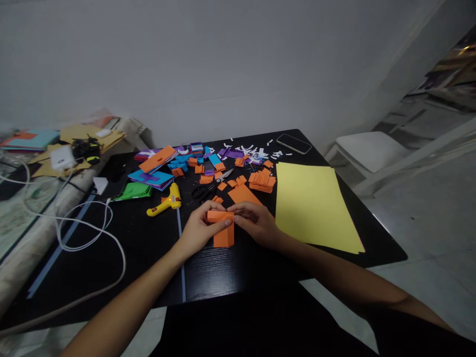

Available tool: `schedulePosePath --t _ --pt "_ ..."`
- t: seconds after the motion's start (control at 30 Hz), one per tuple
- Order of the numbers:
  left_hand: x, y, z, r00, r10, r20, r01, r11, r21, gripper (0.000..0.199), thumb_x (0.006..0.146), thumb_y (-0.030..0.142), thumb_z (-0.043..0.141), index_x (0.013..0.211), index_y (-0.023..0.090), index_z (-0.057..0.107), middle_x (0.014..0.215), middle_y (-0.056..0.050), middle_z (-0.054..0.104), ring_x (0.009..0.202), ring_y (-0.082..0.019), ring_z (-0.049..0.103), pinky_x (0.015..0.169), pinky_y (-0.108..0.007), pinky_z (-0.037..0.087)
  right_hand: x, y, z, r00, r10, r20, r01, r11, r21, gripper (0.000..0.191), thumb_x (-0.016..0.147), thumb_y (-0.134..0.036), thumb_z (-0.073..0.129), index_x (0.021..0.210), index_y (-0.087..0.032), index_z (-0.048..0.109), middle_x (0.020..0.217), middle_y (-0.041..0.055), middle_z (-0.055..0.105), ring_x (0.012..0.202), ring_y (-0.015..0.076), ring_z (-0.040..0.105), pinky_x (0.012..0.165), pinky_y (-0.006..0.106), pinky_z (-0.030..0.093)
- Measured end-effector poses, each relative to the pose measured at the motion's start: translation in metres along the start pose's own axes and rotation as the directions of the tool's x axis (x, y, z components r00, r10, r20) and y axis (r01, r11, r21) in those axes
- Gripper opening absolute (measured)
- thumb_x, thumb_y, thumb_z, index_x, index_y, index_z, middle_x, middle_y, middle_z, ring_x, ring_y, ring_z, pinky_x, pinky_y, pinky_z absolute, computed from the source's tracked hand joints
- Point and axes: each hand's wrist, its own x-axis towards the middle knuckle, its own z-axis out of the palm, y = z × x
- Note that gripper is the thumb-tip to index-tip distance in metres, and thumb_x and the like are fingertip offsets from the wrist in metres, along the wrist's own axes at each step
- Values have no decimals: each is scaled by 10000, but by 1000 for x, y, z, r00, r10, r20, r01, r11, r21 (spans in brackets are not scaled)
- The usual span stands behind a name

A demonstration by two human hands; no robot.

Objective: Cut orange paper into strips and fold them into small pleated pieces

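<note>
Between my hands, just above the black table [208,272], is a folded piece of orange paper [223,238] with a flap along its top. My left hand [203,225] grips it from the left, thumb lying across its front. On the other side, my right hand [256,223] pinches its upper right edge between thumb and fingers. Behind my right hand lies a flat orange sheet [244,195], partly covered by that hand. Black-handled scissors [211,186] rest beyond my left hand. To its left is a yellow glue gun [167,202].
Yellow sheets [314,208] lie stacked at right, with a phone [293,144] behind them. Small orange pieces [262,181] and white scraps [251,150] cover the back. Colored folded papers [150,178] sit at left, near a white cable [121,248]. A white stool [368,151] stands right.
</note>
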Motion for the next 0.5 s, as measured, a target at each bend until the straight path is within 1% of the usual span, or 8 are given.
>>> schedulePosePath --t 0.07,0.23,0.4,0.5 --pt "-1 -1 1 1000 13 -8 -13 1000 19 310 795 390 827 933 174 652 856 -3 658 703 -120 593 632 -222 479 1 1 0 999 32 13 -33 999 32 201 879 -335 705 1039 -220 744 1025 55 797 931 203 767 870 336 605" --pt "-4 -4 4 999 44 -26 -41 995 91 300 803 407 818 919 182 657 812 1 651 673 -127 592 586 -216 475 4 6 2 995 102 1 -102 994 42 182 844 -382 746 925 -219 751 887 28 790 823 192 757 793 324 604" --pt "-5 -8 4 995 95 -28 -89 983 163 262 825 386 797 940 189 669 841 -6 668 684 -132 602 572 -217 472 4 8 3 996 90 0 -89 995 46 128 862 -347 723 863 -221 746 824 10 770 781 181 739 778 321 591" --pt "-5 -9 3 994 110 -24 -104 978 179 246 844 384 784 941 188 671 850 -11 670 699 -134 603 610 -231 489 5 7 2 996 86 -11 -86 996 34 124 866 -335 717 858 -215 746 835 14 765 789 177 731 785 319 582"
